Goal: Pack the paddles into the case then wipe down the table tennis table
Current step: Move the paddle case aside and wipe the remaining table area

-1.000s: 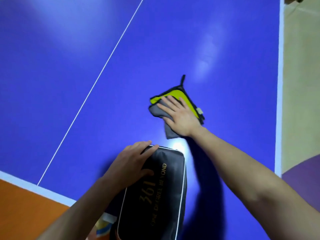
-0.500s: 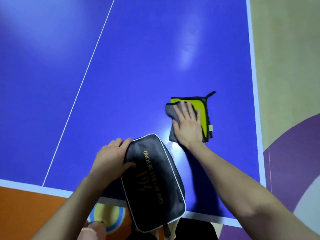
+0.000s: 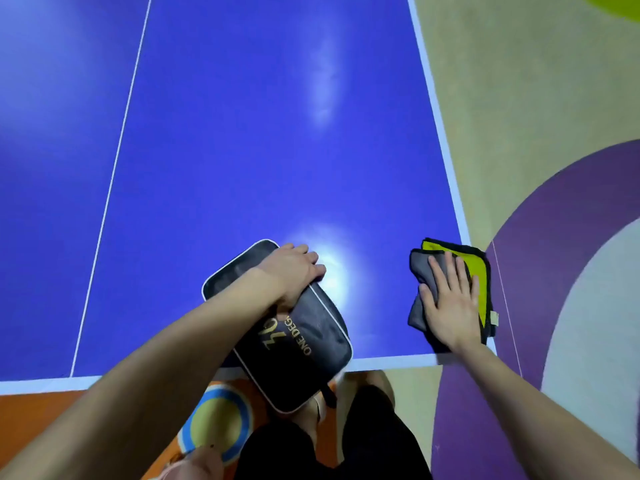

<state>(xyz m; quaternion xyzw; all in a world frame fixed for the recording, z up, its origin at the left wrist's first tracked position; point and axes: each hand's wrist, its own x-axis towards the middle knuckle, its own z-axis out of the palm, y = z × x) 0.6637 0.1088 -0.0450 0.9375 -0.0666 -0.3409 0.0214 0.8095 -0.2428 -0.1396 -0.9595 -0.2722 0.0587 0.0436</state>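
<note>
Over the table point(image 3: 259, 133) edge, left hand point(image 3: 294, 273) grips the diagonal case point(image 3: 311, 358); right hand point(image 3: 450, 303) flat on cloth point(image 3: 479, 271).

The black paddle case point(image 3: 304, 344) is closed, so its contents cannot be seen. The left hand point(image 3: 291, 271) gripping its far end, along with the forearm, covers part of the gold lettering; only "ONE DEG" reads clearly. The right hand point(image 3: 446, 299) lies flat over the grey and yellow cloth point(image 3: 479, 271), hiding its middle. The blue table tennis table point(image 3: 259, 133) runs out of view at the top and left. A yellow-green shape point(image 3: 616, 5) in the top right corner is too cropped to identify.
</note>
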